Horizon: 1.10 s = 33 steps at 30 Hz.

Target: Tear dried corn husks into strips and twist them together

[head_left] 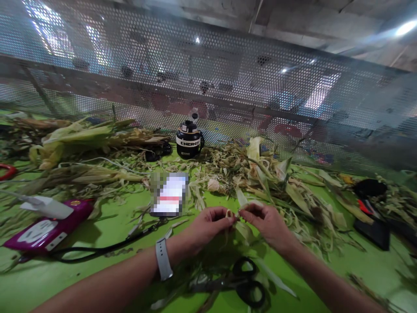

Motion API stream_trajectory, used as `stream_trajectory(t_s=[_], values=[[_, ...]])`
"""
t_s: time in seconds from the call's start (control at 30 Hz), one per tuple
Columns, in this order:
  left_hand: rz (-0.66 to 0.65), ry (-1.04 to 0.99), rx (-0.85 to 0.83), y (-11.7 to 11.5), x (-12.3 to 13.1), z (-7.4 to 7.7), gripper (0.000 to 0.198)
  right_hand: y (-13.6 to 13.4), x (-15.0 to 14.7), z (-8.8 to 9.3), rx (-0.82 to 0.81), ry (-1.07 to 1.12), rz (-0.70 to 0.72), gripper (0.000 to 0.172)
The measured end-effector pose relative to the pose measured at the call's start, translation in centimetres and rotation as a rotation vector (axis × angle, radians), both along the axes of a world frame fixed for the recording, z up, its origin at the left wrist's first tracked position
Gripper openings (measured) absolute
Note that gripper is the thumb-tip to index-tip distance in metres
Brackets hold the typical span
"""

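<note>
Near the middle of the green table (117, 230), my left hand (215, 224) pinches a pale strip of husk (229, 214) between thumb and fingers. My right hand (262, 219) is close beside it, its fingertips closed on the same small bundle of husk. A wider, pale green piece of husk (244, 232) hangs below the fingertips. Black-handled scissors (241, 282) lie on the table under my hands, with loose husk strips around them. My left wrist wears a light watch strap (163, 260).
A black bottle (189, 141) stands at the back before a perforated metal screen (228, 82). Husk piles (81, 139) lie left and right. A phone (171, 193) and a purple power pack (48, 226) lie left; a dark flat object (373, 230) lies right.
</note>
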<state>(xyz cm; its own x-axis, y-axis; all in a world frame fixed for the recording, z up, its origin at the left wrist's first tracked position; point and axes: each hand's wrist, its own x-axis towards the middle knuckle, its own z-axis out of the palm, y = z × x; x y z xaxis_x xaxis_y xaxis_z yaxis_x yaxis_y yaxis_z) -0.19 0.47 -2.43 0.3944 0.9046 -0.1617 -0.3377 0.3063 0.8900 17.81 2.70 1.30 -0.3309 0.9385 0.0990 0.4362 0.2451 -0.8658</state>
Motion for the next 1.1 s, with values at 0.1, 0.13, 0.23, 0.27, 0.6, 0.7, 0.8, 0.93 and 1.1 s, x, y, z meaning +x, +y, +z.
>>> stream_trajectory(t_s=[0.1, 0.13, 0.23, 0.27, 0.6, 0.7, 0.8, 0.93, 1.1], values=[[0.102, 0.013, 0.037, 0.4, 0.0, -0.2, 0.032, -0.5, 0.2, -0.2, 0.335, -0.190, -0.049, 0.031], [0.122, 0.006, 0.047, 0.6, -0.1, -0.3, 0.033, -0.8, 0.2, -0.3, 0.466, -0.243, -0.027, 0.029], [0.165, -0.022, 0.087, 1.0, -0.1, -0.4, 0.038, -1.7, 0.0, -0.9, 0.800, -0.428, 0.213, 0.020], [0.187, -0.023, 0.100, 1.0, 0.0, -0.3, 0.039, -1.9, -0.1, -1.2, 0.873, -0.492, 0.304, 0.019], [0.203, 0.032, 0.078, 0.9, -0.5, 1.0, 0.033, -2.1, 0.1, -0.5, 0.676, -0.478, 0.294, 0.023], [0.118, 0.081, 0.112, 1.0, -0.5, 1.0, 0.034, -2.3, -0.1, -0.1, 0.567, -0.320, 0.332, 0.025], [0.077, 0.078, 0.116, 0.9, -0.3, 1.0, 0.038, -1.9, 0.0, 0.0, 0.596, -0.254, 0.145, 0.017], [0.080, 0.093, 0.120, 0.9, -0.2, 0.9, 0.037, -0.8, 0.4, 0.2, 0.352, -0.320, 0.043, 0.023], [0.119, 0.111, 0.132, 1.2, -0.8, 0.9, 0.035, 0.1, 1.0, 0.3, 0.093, -0.391, 0.116, 0.035]])
